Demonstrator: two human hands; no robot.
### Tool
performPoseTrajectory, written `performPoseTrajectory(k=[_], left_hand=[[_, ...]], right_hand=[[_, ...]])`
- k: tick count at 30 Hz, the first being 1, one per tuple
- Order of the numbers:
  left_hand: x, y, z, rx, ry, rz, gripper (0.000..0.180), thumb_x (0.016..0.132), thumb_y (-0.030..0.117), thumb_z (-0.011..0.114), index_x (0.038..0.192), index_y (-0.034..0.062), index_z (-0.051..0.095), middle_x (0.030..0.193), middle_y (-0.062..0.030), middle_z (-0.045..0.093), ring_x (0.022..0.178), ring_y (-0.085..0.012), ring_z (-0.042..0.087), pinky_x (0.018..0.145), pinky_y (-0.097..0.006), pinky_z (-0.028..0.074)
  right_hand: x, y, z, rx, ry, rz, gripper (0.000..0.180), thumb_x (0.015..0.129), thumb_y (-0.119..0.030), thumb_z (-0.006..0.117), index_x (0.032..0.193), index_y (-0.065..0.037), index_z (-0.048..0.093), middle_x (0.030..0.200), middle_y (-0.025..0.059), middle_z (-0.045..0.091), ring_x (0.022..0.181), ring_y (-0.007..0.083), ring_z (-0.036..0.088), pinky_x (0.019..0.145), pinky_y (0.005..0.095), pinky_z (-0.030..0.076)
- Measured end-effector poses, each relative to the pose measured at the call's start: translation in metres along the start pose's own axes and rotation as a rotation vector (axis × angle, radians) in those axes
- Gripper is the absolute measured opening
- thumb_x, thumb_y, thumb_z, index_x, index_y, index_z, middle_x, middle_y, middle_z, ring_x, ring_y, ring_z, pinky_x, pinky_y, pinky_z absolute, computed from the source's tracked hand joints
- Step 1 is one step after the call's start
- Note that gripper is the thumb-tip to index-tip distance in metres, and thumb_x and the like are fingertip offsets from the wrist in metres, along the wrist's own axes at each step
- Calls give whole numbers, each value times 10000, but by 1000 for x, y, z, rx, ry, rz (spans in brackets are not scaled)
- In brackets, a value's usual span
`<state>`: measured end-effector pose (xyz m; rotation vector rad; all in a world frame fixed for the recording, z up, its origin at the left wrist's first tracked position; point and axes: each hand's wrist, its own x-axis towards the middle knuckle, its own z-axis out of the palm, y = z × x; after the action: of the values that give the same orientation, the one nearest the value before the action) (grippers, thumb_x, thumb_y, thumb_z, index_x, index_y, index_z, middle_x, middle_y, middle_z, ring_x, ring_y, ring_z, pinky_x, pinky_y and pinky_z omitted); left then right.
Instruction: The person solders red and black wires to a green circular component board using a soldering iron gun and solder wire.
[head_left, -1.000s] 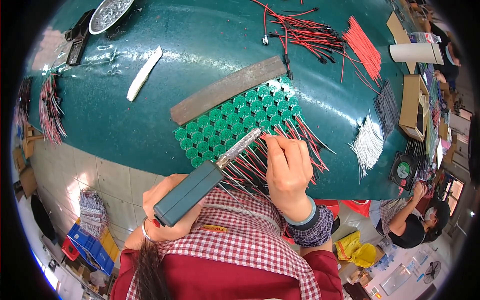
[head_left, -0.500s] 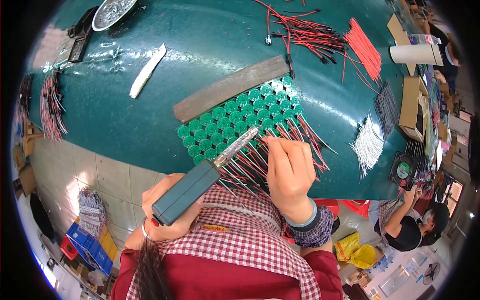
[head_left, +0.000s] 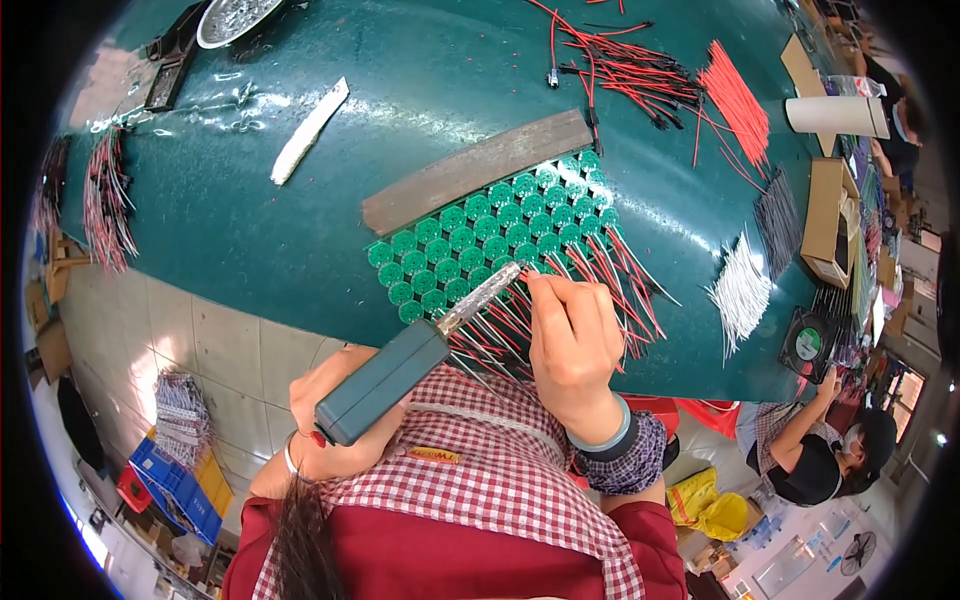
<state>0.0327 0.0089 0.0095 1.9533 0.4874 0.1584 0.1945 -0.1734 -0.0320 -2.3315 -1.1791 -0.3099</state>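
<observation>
A sheet of round green circuit boards (head_left: pixel 447 250) lies on the table, with red and white wires (head_left: pixel 500 335) joined along its near rows. My left hand (head_left: pixel 318 392) is closed round a soldering iron (head_left: pixel 385 380) with a boxy dark green handle. Its silvery, crusted shaft points up and right, the end over the near edge of the boards. Close to that end, my right hand (head_left: pixel 575 335) pinches a wire between thumb and forefinger; most of the wire is hidden behind the hand. A flat brown bar (head_left: pixel 478 172) rests along the far side of the boards.
Red wires (head_left: pixel 735 100), white wires (head_left: pixel 740 295) and grey wires (head_left: pixel 777 220) lie in bundles at the right, near a cardboard box (head_left: pixel 830 220) and a small fan (head_left: pixel 805 343). A metal dish (head_left: pixel 235 20) is far left. Another person (head_left: pixel 820 455) works at right.
The soldering iron's end and my right fingertips have come closer together at the boards' near edge. The whole view has shifted slightly, so the table things appear a little further right.
</observation>
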Motion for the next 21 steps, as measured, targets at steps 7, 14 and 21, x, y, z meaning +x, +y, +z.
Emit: performPoseTrajectory(k=[7,14,21], left_hand=[[3,-3,0,3,-35,23,273,718,5,749,981,-33,687,830,-117,653,659,-202,634,598,-299,484],[2,-4,-1,3,-26,33,260,720,3,741,973,-29,686,809,-114,644,650,-200,625,594,-302,479],[4,-4,-4,96,15,235,272,711,14,748,974,-25,690,796,-107,653,633,-181,615,592,-296,475]], right_hand=[[-1,1,1,-12,-7,-5,279,730,12,666,1006,55,666,929,120,627,792,249,590,624,319,498],[1,0,1,-22,-11,-11,287,729,9,656,1012,53,665,932,118,628,799,250,594,627,318,500],[0,-1,1,-37,-21,-2,293,731,10,653,1021,50,662,932,117,627,803,251,596,629,316,501]])
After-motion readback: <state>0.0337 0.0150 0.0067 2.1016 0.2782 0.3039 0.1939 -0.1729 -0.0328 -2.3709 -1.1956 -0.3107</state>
